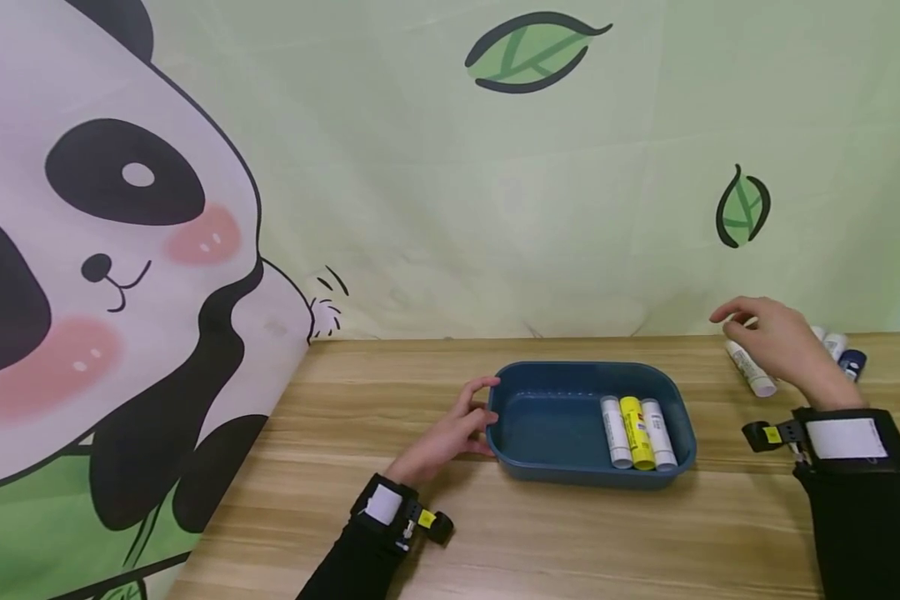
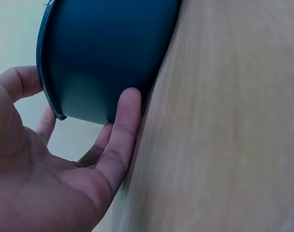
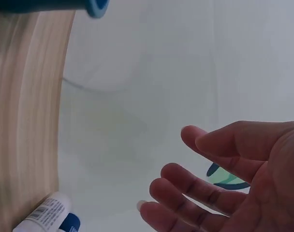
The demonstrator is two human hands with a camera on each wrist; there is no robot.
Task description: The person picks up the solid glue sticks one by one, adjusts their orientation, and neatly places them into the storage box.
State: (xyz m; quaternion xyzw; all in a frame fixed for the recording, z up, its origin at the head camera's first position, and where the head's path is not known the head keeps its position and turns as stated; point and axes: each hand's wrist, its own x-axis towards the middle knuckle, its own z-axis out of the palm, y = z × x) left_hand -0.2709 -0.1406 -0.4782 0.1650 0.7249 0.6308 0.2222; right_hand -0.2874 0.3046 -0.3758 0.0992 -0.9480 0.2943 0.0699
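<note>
A dark blue plastic bin (image 1: pixel 525 473) sits on the table, with two white glue sticks (image 1: pixel 617 433) and a yellow glue stick (image 1: pixel 637 433) side by side at its right end. My left hand (image 1: pixel 450 433) rests against the bin's left end, fingertips at the rim and on the outer wall. In the left wrist view, one finger (image 2: pixel 127 116) lies along that wall near the tabletop. Over the right of the table my right hand (image 1: pixel 783 342) is raised, fingers loosely bent and holding nothing. Below it lies a white glue stick (image 1: pixel 752 369).
Behind the right hand lie more white tubes (image 1: pixel 835 343) and a dark blue tube (image 1: pixel 852 363), partly hidden by it. A cloth backdrop (image 1: pixel 570 208) with a printed panda hangs along the table's back edge. Wood-grain tabletop (image 1: pixel 607 542) extends in front of the bin.
</note>
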